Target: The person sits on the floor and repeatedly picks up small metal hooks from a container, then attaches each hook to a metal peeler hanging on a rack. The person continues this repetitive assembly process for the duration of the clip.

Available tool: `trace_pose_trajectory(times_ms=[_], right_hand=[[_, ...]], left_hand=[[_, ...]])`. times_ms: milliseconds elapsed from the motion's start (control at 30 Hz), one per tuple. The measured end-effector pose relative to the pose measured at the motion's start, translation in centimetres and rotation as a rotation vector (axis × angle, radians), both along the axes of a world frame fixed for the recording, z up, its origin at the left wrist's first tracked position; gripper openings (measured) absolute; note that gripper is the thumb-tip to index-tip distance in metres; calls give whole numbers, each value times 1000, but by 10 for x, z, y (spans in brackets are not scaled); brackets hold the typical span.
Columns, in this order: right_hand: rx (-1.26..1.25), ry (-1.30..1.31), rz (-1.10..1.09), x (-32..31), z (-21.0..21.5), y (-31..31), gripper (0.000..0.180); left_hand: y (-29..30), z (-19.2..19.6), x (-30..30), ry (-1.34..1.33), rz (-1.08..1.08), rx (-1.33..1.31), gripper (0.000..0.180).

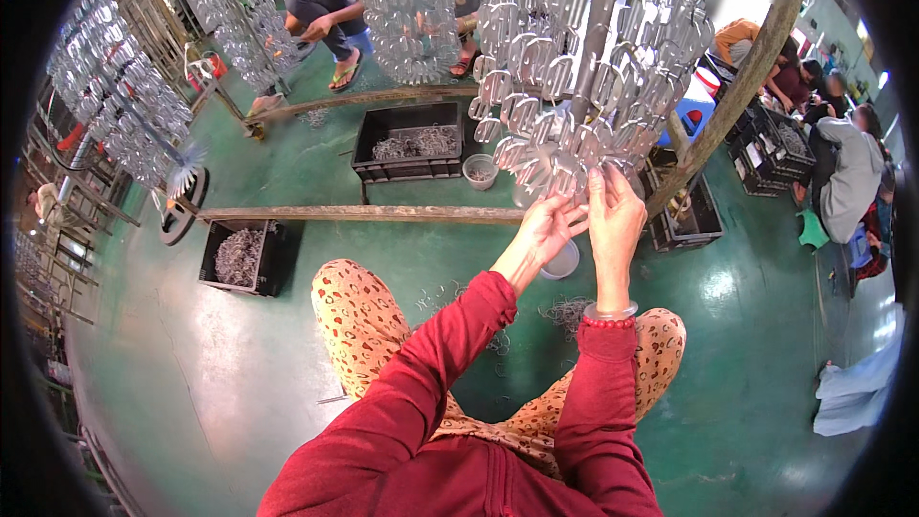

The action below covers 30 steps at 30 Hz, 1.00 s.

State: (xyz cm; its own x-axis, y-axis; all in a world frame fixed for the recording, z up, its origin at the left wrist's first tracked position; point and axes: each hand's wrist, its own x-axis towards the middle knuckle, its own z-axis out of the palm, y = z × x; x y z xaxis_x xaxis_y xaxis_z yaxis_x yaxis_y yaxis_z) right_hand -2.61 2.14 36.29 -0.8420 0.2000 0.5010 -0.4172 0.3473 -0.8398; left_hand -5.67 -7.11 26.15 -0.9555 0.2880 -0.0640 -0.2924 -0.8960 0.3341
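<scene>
A tall rack (581,86) hung with rings of shiny, silvery looped pieces stands upright in front of me. At its lowest tier, my left hand (548,232) is held palm up with the fingers apart and slightly bent, close under the pieces. Beside it, my right hand (616,218) reaches up with its fingers bent together at the edge of the hanging pieces (553,165). What its fingertips grip is hidden. A white bowl (561,260) sits on the floor below my hands, partly covered by them.
A wooden rail (383,214) crosses in front of my knees. Black crates (407,170) of thin metal bits stand on the green floor, with a small white tub (480,172) nearby. Loose wire bits (567,314) lie between my legs. More loaded racks (120,86) and people (842,168) surround me.
</scene>
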Motion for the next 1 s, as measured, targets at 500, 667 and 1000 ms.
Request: trace_pose_trajectory(times_ms=[500, 667, 1000], right_hand=[[72, -108, 69, -3, 4, 32, 22], [63, -252, 159, -2, 19, 53, 22], [167, -244, 146, -15, 17, 66, 19]], left_hand=[[31, 8, 17, -52, 176, 83, 13], [46, 16, 23, -62, 176, 58, 18], [38, 22, 19, -175, 153, -149, 12]])
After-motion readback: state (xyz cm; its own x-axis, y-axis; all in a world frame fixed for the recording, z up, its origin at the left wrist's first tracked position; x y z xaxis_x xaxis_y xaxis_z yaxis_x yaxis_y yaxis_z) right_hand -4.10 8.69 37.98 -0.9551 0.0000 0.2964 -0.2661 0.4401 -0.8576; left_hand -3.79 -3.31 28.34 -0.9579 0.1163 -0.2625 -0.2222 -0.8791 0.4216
